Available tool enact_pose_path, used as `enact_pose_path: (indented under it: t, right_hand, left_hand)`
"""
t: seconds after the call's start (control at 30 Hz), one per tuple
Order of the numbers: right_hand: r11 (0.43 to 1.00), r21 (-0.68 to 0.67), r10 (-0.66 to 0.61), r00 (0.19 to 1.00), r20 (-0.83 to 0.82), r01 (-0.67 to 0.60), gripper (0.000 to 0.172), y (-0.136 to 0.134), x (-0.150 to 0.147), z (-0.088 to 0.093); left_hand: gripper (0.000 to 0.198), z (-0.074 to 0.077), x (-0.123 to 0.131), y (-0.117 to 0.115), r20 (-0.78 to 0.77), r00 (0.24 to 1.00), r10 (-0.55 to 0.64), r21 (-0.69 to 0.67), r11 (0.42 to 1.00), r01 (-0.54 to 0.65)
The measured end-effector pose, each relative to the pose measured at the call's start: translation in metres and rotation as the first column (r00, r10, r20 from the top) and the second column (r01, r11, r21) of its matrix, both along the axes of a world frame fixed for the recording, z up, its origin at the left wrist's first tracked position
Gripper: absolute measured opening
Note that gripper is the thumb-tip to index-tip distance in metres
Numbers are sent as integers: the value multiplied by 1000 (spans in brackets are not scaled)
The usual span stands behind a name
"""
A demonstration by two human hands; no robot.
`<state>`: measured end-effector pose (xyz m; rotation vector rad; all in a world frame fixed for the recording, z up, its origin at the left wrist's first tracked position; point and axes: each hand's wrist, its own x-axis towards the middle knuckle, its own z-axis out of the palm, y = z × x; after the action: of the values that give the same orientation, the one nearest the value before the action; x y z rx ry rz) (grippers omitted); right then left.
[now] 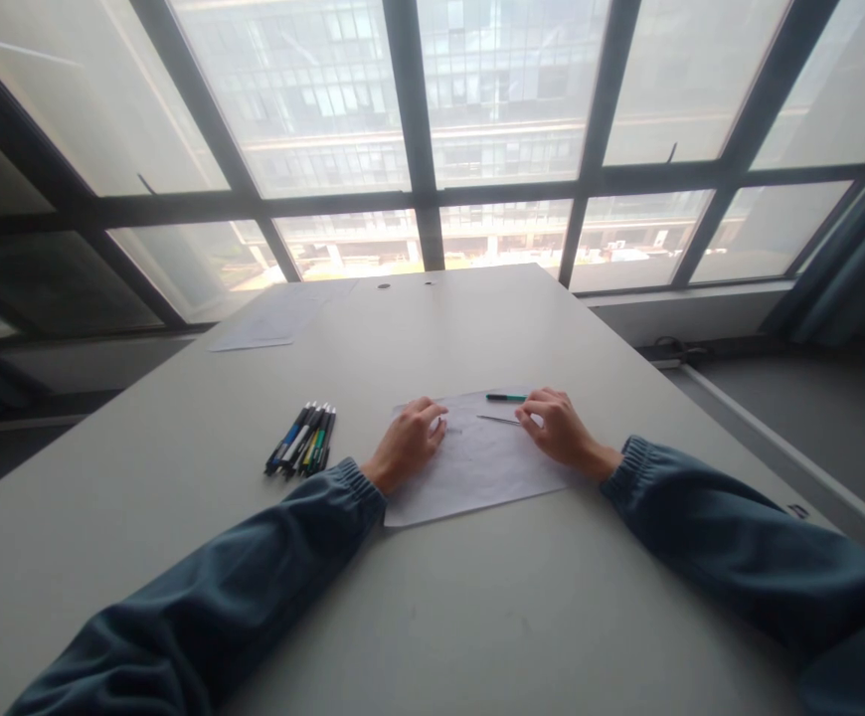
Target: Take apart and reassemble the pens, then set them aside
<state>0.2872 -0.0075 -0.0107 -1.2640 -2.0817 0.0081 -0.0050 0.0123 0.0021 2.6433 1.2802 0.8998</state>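
Okay, far left on the white table (179, 447), some paper sheets (260, 328) are lying flat near the far end, toward the windows (503, 94). Nearer and just left of the left forearm, a bundle of pens (302, 440) is resting on the bare tabletop, mostly dark barrels, with white, yellow and green ones showing among them. Next right, the left hand (408, 445) is resting over the left part of a white sheet (469, 477), thumb and index curling toward each other; whether they are pinching anything, cannot tell. Some faint small marks or bits are showing on the sheet just right of those fingertips, too blurred to name. The sheet itself is lying slightly askew, spanning the space between both hands. On its right half, a thin rod (497, 420) is pointing left from the right hand (558, 430), whose thumb and index are pressing together on the rod's right end. Just beyond the rod, a black and teal pen part (505, 398) is lying at the sheet's far right, near the right index finger. Far right, beyond the table, a blue curtain (850, 268) is hanging beside the windows.
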Motion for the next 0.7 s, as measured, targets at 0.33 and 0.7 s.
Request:
enact_pose_path:
  t: [0.33,0.7]
  right_hand:
    - [1000,9,17,1000,-5,-17,28,1,0,-1]
    - [999,13,35,999,-16,-34,28,-1,-1,1]
  left_hand:
    - [17,4,4,-6,-49,998,-39,66,997,42]
    - [17,4,4,-5,-40,997,-67,51,996,69]
